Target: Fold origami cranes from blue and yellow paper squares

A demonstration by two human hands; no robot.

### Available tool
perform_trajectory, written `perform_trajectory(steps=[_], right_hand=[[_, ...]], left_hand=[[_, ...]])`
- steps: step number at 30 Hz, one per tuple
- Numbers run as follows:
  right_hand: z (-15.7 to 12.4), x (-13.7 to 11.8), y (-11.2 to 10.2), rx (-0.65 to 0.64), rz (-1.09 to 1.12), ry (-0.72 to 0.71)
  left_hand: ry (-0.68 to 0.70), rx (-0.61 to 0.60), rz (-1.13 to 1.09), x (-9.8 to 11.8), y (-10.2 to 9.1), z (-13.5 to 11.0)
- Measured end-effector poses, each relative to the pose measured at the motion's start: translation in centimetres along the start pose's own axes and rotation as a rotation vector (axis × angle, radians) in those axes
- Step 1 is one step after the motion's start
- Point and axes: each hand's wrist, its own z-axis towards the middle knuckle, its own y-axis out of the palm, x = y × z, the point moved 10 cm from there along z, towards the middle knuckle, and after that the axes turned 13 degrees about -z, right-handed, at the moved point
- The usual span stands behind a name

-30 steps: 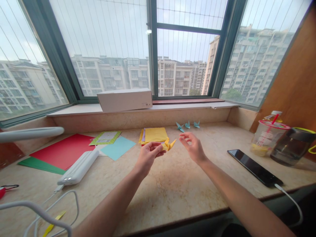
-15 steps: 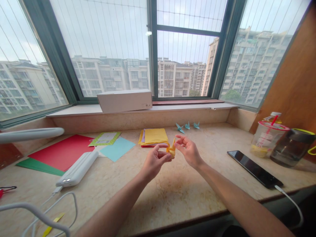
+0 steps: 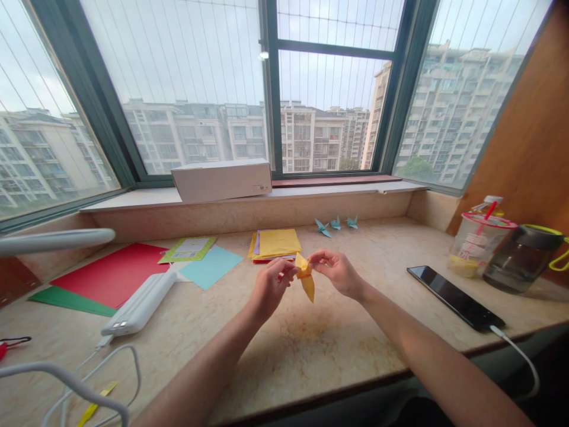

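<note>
Carefully, we hold a yellow paper crane (image 3: 306,283) just below mid-frame; our left hand (image 3: 272,284) pinches its left side between thumb and fingers, our right hand (image 3: 338,273) its right; beyond, at centre, lies a yellow-topped paper stack (image 3: 279,242); three blue cranes (image 3: 336,223) stand farther, right of centre; a white box (image 3: 222,181) rests behind, left of centre.

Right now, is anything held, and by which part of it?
A yellow folded paper piece: the left hand pinches its left side, the right hand its right; the exact folds gripped cannot be told.
</note>
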Motion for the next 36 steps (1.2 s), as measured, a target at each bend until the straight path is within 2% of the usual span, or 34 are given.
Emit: perform_trajectory(steps=[4, 7, 10, 12, 16, 20, 25, 30, 36], right_hand=[[-0.2, -1.4, -0.2, 0.033, -0.239, -0.108], [0.2, -0.3, -1.4, 0.125, -0.326, -0.041], [0.5, 2.5, -5.4, 0.348, -0.461, 0.128], [0.8, 4.3, -7.7, 0.416, -0.529, 0.178], [1.2, 7.2, -11.8, 0.489, -0.631, 0.255], [3.6, 8.5, -14.1, 0.398, -0.666, 0.249], [6.8, 10.5, -18.2, 0.255, -0.758, 0.301], [7.9, 14.6, -21.7, 0.114, -0.826, 0.417], [8.8, 17.9, -23.9, 0.015, -0.892, 0.488]], left_hand=[[0.087, -0.035, 0.111, 0.9, 0.3, -0.2], [0.070, -0.025, 0.174, 0.6, -0.1, 0.1], [0.013, 0.033, 0.273, -0.2, -1.5, 0.5], [-0.001, 0.056, 0.357, -0.7, -2.4, 0.7], [-0.031, -0.030, 0.474, -1.5, -2.4, 0.8], [-0.005, -0.113, 0.506, -1.5, -1.5, 0.6], [0.045, -0.163, 0.533, -1.1, -0.6, 0.5], [0.047, -0.222, 0.577, -1.0, 0.2, 0.4], [0.029, -0.226, 0.585, -1.4, 0.1, 0.4]])
